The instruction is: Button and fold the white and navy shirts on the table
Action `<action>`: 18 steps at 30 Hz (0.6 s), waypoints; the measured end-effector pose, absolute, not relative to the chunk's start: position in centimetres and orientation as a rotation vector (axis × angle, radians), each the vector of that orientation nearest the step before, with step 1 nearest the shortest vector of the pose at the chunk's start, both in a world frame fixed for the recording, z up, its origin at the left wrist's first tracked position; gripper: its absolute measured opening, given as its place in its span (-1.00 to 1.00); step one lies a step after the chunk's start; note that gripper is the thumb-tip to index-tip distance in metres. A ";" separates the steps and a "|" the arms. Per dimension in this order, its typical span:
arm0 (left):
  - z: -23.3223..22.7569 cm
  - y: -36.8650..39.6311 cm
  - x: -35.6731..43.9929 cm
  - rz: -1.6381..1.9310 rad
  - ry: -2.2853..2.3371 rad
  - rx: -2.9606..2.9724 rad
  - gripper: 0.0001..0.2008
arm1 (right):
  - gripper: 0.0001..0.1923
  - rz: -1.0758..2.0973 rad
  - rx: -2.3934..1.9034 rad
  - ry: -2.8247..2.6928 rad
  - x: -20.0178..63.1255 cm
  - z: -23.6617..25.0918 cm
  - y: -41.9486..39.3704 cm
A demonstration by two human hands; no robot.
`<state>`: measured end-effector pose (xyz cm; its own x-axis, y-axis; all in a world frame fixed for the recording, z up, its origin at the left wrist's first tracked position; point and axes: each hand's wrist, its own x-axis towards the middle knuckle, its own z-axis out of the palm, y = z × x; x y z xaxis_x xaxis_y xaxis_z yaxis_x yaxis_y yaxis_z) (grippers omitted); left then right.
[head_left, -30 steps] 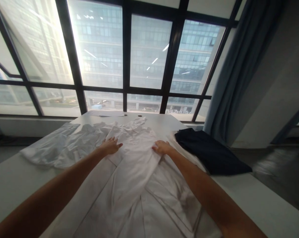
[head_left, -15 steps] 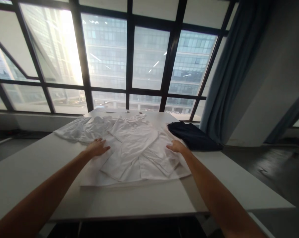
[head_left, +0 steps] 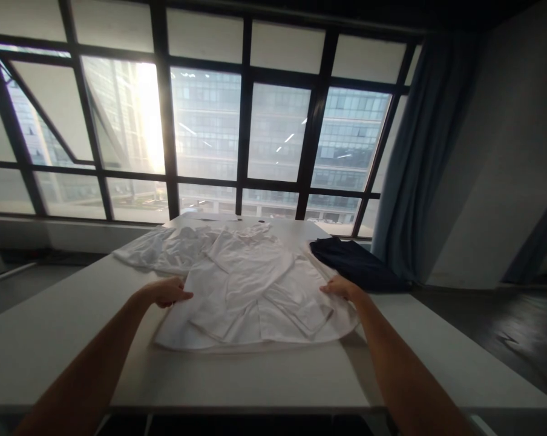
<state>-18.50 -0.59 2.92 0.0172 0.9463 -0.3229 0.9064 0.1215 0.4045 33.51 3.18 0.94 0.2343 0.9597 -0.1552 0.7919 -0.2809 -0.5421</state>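
A white long-sleeved shirt (head_left: 250, 272) lies spread on the white table (head_left: 237, 381), with its sleeves laid inward across the body and its hem toward me. At its left edge, my left hand (head_left: 168, 292) is closed, pinching the cloth between thumb and curled fingers. My right hand (head_left: 340, 287) pinches the opposite edge at about the same height. Near both hands the side edges are slightly raised, and the hem bows in a curve. The fingertips under the cloth are partly hidden.
Another crumpled white garment (head_left: 158, 249) lies at the back left, touching the shirt. Dark navy folded cloth (head_left: 357, 263) sits at the right edge of the table. Beyond are large windows (head_left: 278, 133) and a blue curtain (head_left: 403, 181).
Both hands, lying on the shirt with fingers spread before, have closed on its side edges. The left hand has moved outward and toward me. The sides have lifted slightly, and the view has tilted up.
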 end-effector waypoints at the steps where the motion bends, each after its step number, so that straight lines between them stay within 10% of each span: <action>1: 3.4 -0.8 -18.1 0.128 1.863 1.801 -0.73 | -0.75 0.701 -2.167 -1.609 33.5 1.0 3.1; 18: 2.5 -2.3 -1.0 0.185 1.552 2.474 -0.86 | -0.78 0.691 -2.000 -1.763 33.0 1.1 3.0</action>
